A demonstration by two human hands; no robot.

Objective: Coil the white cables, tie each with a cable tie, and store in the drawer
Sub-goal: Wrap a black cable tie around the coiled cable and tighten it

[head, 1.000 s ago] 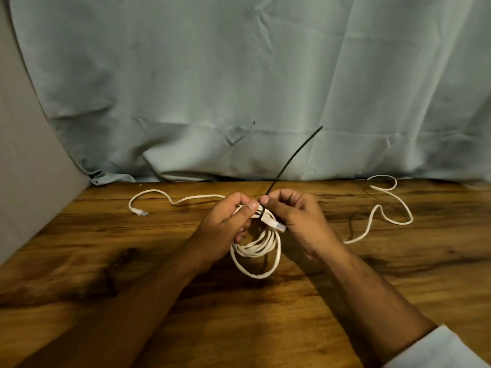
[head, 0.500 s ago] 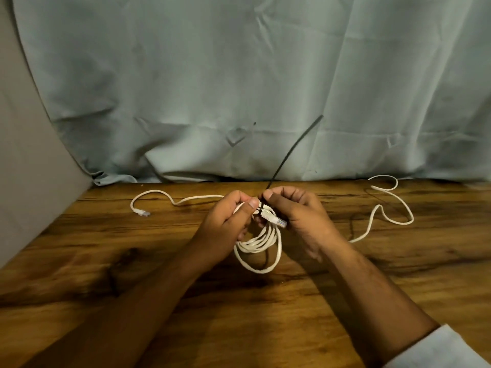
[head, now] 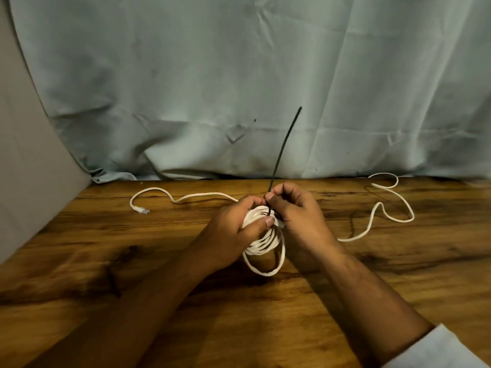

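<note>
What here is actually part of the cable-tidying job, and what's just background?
Part of the job:
- coiled white cable, gripped by the left hand
- black cable tie, pinched by the right hand
- loose white cable

Just there:
- wooden table
- pale cloth backdrop

Wrinkled pale blue-grey cloth hangs behind wooden table, plain grey wall at left, dim light.

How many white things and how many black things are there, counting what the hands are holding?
White cable coil: 1
White loose cable stretches on the table, one left, one right: 2
Black cable tie: 1
Total: 4 (3 white, 1 black)
</note>
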